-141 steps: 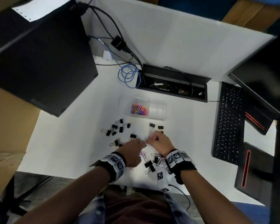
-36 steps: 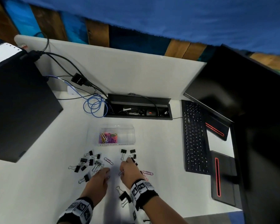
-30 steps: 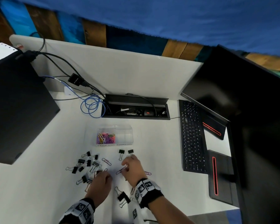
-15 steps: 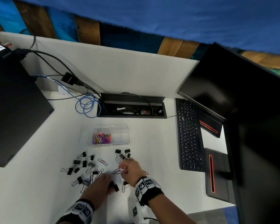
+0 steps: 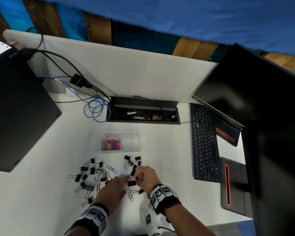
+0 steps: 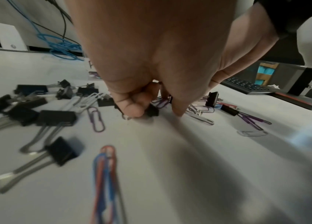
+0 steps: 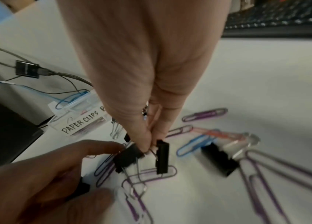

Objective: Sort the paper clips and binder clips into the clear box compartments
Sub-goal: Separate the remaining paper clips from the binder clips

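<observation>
The clear box (image 5: 132,142) stands mid-desk, labelled "PAPER CLIPS" (image 7: 80,123), with coloured paper clips (image 5: 111,143) in its left compartment. My right hand (image 5: 144,176) pinches the wire handles of two black binder clips (image 7: 127,156) (image 7: 162,157) just above the desk. My left hand (image 5: 111,189) is beside it, the index finger (image 7: 101,147) touching one of those clips. Its other fingers (image 6: 132,107) curl on a black binder clip (image 6: 152,112). Several loose binder clips (image 5: 90,174) lie to the left. Purple and blue paper clips (image 7: 205,115) lie around both hands.
A black keyboard (image 5: 204,145) lies to the right, with a dark monitor (image 5: 262,116) above it. Behind the box are an open cable tray (image 5: 143,113) and a coiled blue cable (image 5: 97,109). A large black case (image 5: 15,108) stands at the left.
My hands have come closer together. The right hand now has black binder clips hanging from its fingertips, and the left index finger has reached over to them.
</observation>
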